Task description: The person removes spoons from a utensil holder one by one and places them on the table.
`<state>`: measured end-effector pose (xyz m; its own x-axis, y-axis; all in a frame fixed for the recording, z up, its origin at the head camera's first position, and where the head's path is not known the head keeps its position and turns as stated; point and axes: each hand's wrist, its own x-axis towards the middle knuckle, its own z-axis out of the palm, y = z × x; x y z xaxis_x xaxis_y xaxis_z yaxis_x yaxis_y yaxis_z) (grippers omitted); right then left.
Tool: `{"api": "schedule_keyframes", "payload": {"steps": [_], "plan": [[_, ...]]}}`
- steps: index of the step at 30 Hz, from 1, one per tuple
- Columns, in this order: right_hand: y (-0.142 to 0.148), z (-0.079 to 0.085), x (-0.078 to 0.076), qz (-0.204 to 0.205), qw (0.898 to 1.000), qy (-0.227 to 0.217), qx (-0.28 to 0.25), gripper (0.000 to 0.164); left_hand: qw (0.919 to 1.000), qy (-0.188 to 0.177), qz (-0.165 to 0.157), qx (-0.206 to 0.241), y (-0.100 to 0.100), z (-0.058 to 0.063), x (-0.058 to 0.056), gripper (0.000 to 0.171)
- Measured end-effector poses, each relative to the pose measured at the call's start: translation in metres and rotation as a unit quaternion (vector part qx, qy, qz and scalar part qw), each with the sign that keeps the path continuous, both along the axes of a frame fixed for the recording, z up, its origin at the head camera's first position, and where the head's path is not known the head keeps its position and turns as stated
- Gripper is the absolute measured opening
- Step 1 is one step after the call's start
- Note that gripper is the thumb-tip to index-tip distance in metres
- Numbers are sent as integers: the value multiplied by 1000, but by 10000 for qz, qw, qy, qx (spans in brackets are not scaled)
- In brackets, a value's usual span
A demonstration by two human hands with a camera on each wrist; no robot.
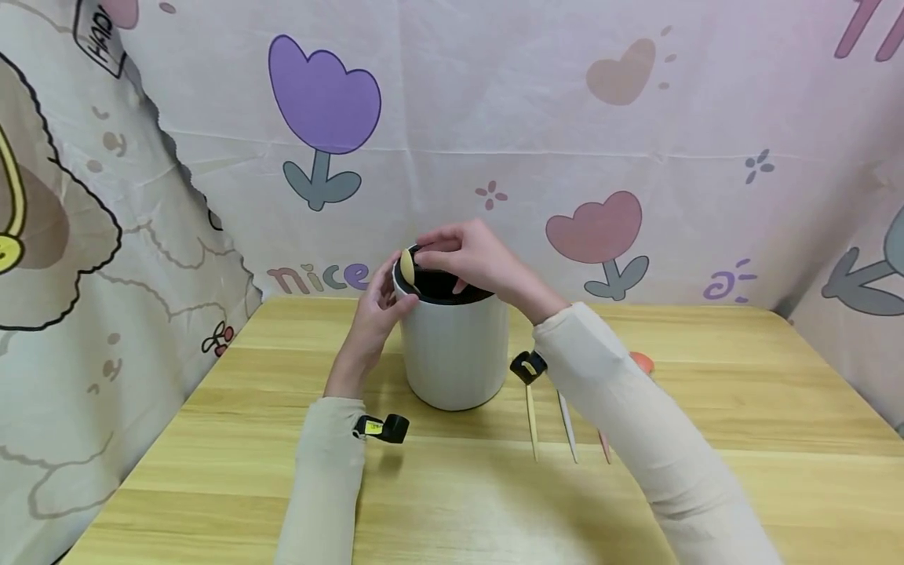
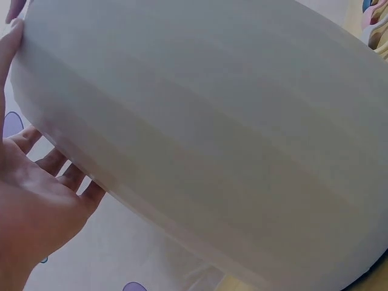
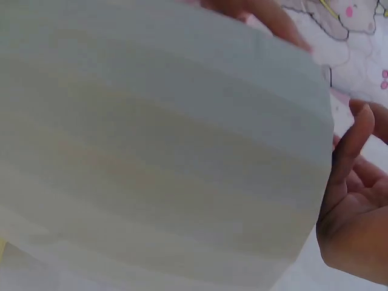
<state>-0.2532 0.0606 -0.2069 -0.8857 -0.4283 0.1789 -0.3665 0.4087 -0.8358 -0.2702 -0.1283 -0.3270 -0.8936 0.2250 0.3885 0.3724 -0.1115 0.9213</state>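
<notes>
A tall white bin (image 1: 452, 353) with a black inner rim (image 1: 466, 299) stands upright on the table. My left hand (image 1: 374, 310) grips the bin's left side, thumb over the near part of the rim; in the left wrist view its fingers lie along the white wall. A yellow spoon (image 1: 407, 267) leans upright inside the rim, its bowl above the edge and its handle mostly hidden. Over the bin's mouth, my right hand (image 1: 469, 255) has its fingertips beside the spoon bowl. Its fingers are loosely bent in the right wrist view, with nothing visible between them.
Right of the bin, partly under my right sleeve, lie a yellow handle (image 1: 532, 424), a white handle (image 1: 567, 428) and a red utensil (image 1: 641, 362). A patterned cloth (image 1: 452, 94) hangs behind the wooden table (image 1: 233, 439).
</notes>
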Motion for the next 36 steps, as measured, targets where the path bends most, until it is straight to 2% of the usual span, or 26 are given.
{"api": "schedule_keyframes", "payload": {"steps": [6, 14, 18, 26, 36], "plan": [[-4, -1, -8, 151, 9997, -133, 110, 34, 10000, 16, -48, -7, 0, 0, -1, 96], [-11, -8, -12, 181, 9991, -23, 386, 31, 10000, 13, -57, -16, 1, 1, 1, 96], [-11, -9, -12, 183, 9990, 121, 398, 25, 10000, -34, -88, -16, 3, 1, 0, 95], [-10, -10, -13, -112, 9978, 480, 439, 14, 10000, -40, -36, -31, 3, 3, 0, 98], [-11, -17, -11, -39, 9943, 912, 549, 11, 10000, -28, -24, 6, 1, 3, 4, 105]]}}
